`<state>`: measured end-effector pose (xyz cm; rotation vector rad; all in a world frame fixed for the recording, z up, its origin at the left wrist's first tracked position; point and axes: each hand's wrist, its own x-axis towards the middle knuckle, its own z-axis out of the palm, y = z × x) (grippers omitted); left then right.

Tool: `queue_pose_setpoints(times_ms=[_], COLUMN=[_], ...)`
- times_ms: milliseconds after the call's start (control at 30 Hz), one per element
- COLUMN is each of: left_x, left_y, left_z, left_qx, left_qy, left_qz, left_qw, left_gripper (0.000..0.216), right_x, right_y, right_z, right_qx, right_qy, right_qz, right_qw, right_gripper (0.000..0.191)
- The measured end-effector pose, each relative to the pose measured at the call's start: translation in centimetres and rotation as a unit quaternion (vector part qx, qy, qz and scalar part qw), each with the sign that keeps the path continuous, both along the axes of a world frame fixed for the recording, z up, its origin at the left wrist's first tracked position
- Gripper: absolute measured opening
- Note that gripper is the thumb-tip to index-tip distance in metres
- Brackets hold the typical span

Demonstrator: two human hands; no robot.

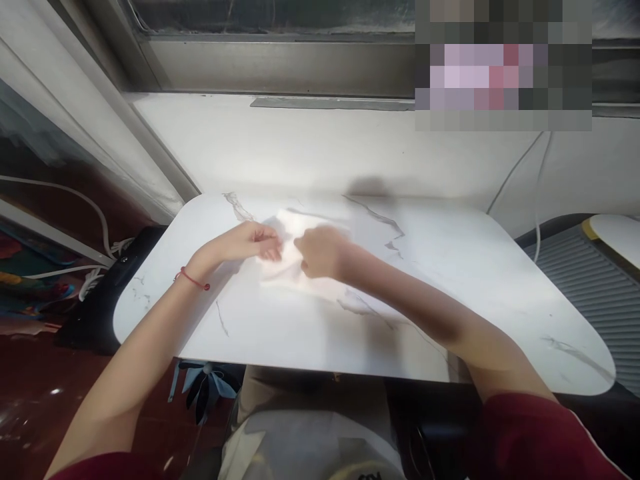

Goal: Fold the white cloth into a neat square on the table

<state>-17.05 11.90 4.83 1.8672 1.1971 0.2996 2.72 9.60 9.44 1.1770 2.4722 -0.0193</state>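
Note:
A thin white sheet, paper or cloth (300, 227), lies on the white marble-pattern table (450, 280) just left of its middle. My left hand (253, 241) rests on the sheet's left side with fingers curled and pinching its edge; a red string bracelet (193, 279) circles that wrist. My right hand (320, 252) sits closed in a loose fist on the sheet's centre, pressing or gripping it. The sheet is overexposed, so its folds are hard to make out.
A white wall and a metal window sill (280, 67) rise behind the table. White cables (90, 213) and a black object (100, 293) lie at the left. A ribbed grey surface (585, 280) stands at the right, with a cable (537, 200) hanging down the wall.

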Motion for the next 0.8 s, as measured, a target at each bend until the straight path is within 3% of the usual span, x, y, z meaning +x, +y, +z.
queue_pose_setpoints(times_ms=[100,167,233,300,400,467,500,567,633,700,800], left_x=[0.9,1.8,2.6,3.1,3.9,4.5,4.9,5.6,6.3,7.0,8.4], left_y=[-1.1,-1.9,-2.7,-3.3,-4.1,-4.4,-4.4,-3.9,-2.9,-1.4,1.0], left_z=[0.5,0.7,0.9,0.9,0.6,0.0,-0.4,-1.5,-2.7,-3.8,-4.9], left_qx=[-0.214,-0.301,-0.337,-0.330,-0.207,-0.032,0.065,0.239,0.352,0.411,0.439], left_qy=[0.004,0.018,0.025,0.022,0.007,0.023,0.044,0.094,0.124,0.136,0.170], left_qz=[-0.137,-0.207,-0.236,-0.234,-0.172,-0.086,-0.040,0.019,0.017,-0.012,-0.024], left_qw=[0.967,0.931,0.911,0.914,0.963,0.995,0.996,0.966,0.928,0.901,0.882], left_gripper=[0.043,0.045,0.046,0.046,0.039,0.030,0.025,0.022,0.026,0.030,0.036], right_x=[-0.4,-0.6,-0.7,-0.8,-0.8,-0.7,-0.7,-0.5,-0.4,-0.2,0.4], right_y=[-4.3,-7.0,-9.1,-10.4,-10.4,-9.2,-8.3,-6.3,-4.4,-2.8,-0.3], right_z=[1.4,1.2,0.6,-0.1,-0.6,-0.8,-0.8,-0.9,-0.9,-1.0,-0.8], right_qx=[-0.078,-0.112,-0.135,-0.125,-0.056,-0.018,-0.004,0.011,0.004,-0.004,0.015], right_qy=[-0.029,-0.046,-0.075,-0.084,-0.047,-0.019,-0.009,0.002,0.002,-0.006,-0.020], right_qz=[0.057,0.111,0.138,0.135,0.103,0.059,0.035,-0.003,-0.033,-0.070,-0.142], right_qw=[0.995,0.986,0.978,0.979,0.992,0.998,0.999,1.000,0.999,0.998,0.990], right_gripper=[0.021,0.022,0.031,0.037,0.039,0.038,0.036,0.031,0.029,0.032,0.045])
